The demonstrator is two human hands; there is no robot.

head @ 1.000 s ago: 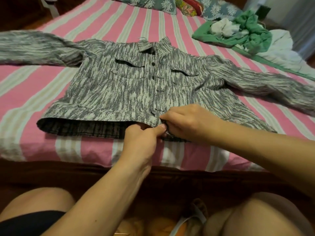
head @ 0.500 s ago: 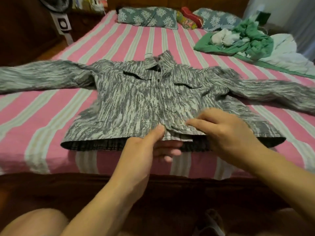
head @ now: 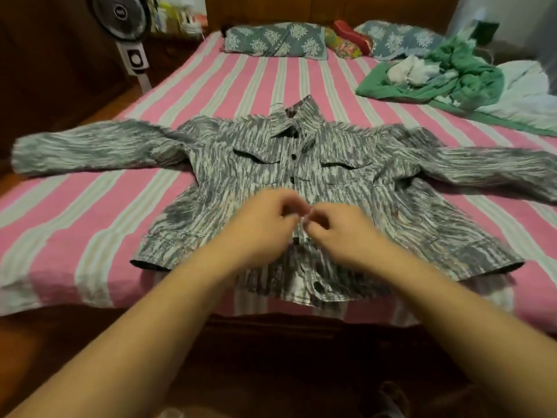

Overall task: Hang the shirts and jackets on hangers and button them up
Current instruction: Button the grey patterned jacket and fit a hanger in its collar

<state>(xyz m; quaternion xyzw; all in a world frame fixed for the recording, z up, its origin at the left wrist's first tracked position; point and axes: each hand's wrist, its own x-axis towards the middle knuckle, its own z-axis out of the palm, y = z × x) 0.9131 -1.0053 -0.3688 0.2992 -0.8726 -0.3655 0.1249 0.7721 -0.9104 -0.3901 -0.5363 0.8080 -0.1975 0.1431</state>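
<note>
Buttoning is the job right now, and you are doing it near the middle of the grey and white jacket (head: 241, 188), which lies flat on the striped bed sheet (head: 90, 212) with its front up and both sleeves spread wide.

Closest to you, the bottom edge of the jacket hangs a little over the side of the bed. One dark button (head: 318, 286) shows down there, and I think it is already done up.

A bit further up, your left hand (head: 268, 224) and your right hand (head: 343, 230) meet at the front strip of the jacket. Both have their fingers curled in and seem to pinch the cloth at the opening (the picture is blurry here, so I cannot see the button itself).

To do this step well, hold the hole side flat with one hand and push the button through sideways with the other. Pull the two edges level first, so the jacket does not end up crooked.

Past your hands, three more dark buttons run up to the collar (head: 297, 116); they look closed.

Further away, a green cloth (head: 470, 82) is heaped up with pale clothes (head: 407, 72) lying in its folds. Pillows (head: 274, 40) sit at the far end of the bed, and a fan (head: 123, 13) stands at the left. I see no baskets or boxes.
</note>
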